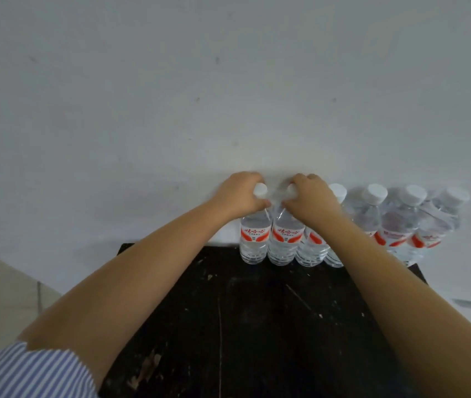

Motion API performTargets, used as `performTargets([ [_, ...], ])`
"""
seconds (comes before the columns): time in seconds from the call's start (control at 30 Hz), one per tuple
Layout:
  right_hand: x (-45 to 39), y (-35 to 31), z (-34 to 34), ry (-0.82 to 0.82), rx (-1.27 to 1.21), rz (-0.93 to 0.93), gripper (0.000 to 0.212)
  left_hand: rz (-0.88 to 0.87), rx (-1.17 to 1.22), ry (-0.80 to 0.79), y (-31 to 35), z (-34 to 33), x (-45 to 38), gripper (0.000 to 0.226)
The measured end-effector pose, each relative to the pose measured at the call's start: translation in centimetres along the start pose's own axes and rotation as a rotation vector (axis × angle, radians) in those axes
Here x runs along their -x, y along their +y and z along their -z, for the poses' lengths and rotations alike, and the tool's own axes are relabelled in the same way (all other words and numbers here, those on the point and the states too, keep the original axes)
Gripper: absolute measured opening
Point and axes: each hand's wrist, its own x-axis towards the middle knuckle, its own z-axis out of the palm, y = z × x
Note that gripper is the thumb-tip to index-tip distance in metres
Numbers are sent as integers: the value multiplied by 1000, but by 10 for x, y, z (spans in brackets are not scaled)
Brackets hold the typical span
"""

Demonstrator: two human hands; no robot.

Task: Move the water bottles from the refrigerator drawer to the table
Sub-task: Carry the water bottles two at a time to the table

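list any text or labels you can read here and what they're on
Red brand characters on the white and red label of the leftmost bottle: too blurred to read.
Same red characters on the next bottle: too blurred to read.
Small dark print under the characters: too small to read.
Labels on the bottles to the right: partly hidden or blurred, unreadable.

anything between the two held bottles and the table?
Nothing visible. The left hand and right hand each grip a bottle neck, and both bottles stand at the far edge of the black table, beside the row.

Upright clear water bottles (pixel 352 225), white-capped, red-labelled, rowed along table (pixel 257 326) back edge.
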Motion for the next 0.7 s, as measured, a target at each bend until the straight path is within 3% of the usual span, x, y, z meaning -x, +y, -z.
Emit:
performTargets([
  [0.17,2,-3,2,-48,65,-16,45,54,-39,18,5,-2,3,44],
  [0.3,12,-10,9,-136,132,-41,48,90,-127,-73,16,7,6,38],
  [0.4,24,-16,26,-230,102,-39,64,118,-204,-187,29,22,15,37],
  [0.47,38,-19,44,-250,129,-17,60,126,-237,-202,40,36,26,39],
  [0.6,66,-32,87,-65,94,19,22,110,-355,-186,69,74,60,40],
  [0.7,94,-47,118,73,45,25,24,125,-455,-186,87,102,95,40],
])
